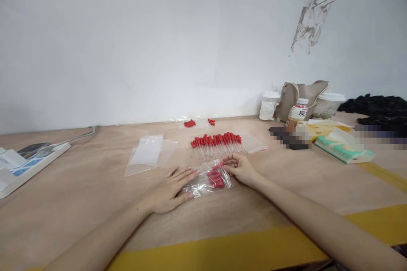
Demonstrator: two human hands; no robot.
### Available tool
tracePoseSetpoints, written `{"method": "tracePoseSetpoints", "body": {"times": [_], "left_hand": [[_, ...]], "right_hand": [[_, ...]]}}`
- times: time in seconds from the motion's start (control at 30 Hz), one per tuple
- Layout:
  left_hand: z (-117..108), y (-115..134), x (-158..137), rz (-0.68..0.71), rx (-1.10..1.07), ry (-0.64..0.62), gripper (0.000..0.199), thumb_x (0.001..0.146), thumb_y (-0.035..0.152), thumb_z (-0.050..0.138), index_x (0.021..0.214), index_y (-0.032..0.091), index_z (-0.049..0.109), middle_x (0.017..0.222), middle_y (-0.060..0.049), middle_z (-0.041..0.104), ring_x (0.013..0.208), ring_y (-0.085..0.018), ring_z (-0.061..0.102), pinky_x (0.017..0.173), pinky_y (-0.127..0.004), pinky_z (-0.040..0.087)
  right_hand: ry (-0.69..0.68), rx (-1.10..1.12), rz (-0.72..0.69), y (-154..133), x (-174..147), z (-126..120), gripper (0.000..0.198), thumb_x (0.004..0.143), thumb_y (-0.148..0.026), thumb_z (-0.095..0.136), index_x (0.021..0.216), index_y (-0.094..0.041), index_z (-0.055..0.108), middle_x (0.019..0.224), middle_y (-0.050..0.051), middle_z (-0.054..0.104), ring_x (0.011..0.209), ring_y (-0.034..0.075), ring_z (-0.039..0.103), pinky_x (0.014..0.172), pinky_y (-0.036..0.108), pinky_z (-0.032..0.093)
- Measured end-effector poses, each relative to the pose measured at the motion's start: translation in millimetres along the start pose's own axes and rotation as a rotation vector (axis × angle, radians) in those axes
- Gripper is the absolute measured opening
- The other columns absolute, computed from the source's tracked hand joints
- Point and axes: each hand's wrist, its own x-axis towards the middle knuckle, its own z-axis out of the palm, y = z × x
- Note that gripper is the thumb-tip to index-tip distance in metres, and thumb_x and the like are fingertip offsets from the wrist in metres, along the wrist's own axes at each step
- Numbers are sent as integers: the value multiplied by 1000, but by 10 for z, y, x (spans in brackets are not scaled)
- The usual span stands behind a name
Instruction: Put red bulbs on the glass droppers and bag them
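A clear plastic bag (197, 187) lies flat on the table in front of me, with several red-bulbed glass droppers (216, 178) inside, bulbs towards the right. My left hand (170, 189) rests on the bag's left end, fingers stretched out and thumb spread. At the bag's upper right edge, my right hand (239, 168) has its thumb and fingers closed on the plastic, close to the uppermost bulb. Just beyond the bag lies a row of loose droppers (219, 144), red bulbs pointing away from me and thin glass tips towards me.
Flat clear bags with a white sheet (148, 150) lie to the left. Small red bulbs (190, 123) sit in plastic near the wall. A power strip (34, 165) is far left. Cups, a bottle (296, 115), a dark phone-like object (289, 137) and a tissue pack (345, 147) stand right.
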Motion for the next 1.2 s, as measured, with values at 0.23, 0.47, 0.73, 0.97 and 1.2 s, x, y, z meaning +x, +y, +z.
{"method": "tracePoseSetpoints", "body": {"times": [0.23,0.47,0.73,0.97,1.2], "left_hand": [[-15,10,7,13,-5,3,55,90,46,32,138,31,10,142,-2,26,130,-21,22,106,-47,8],[-12,10,4,8,-9,-5,56,89,46,32,138,31,10,142,-2,25,130,-22,21,106,-48,8],[-1,1,4,21,-19,5,52,89,46,32,137,33,14,142,-1,26,130,-22,21,106,-48,7],[-15,6,5,1,-2,-29,46,90,46,31,134,37,21,143,-1,22,131,-21,19,105,-49,8],[-12,-1,6,6,-13,-26,47,89,45,33,134,37,22,143,-1,22,131,-21,19,105,-50,8]], "right_hand": [[-45,-92,-31,-3,60,12,28,59,-35,68,74,-16,55,65,1,64,55,11,57,49,22,43],[-68,-101,6,-23,98,117,23,57,-33,70,68,-18,56,57,-1,63,52,13,57,47,22,43],[130,-162,-113,102,161,136,9,61,-28,62,61,-19,61,56,0,61,57,15,56,52,25,44],[421,-830,-116,-45,364,-509,20,72,-28,48,76,-16,63,82,9,64,77,20,58,71,32,43],[703,-1111,349,17,502,-1380,43,55,-50,62,74,-12,64,82,19,63,79,31,59,62,39,45]]}}
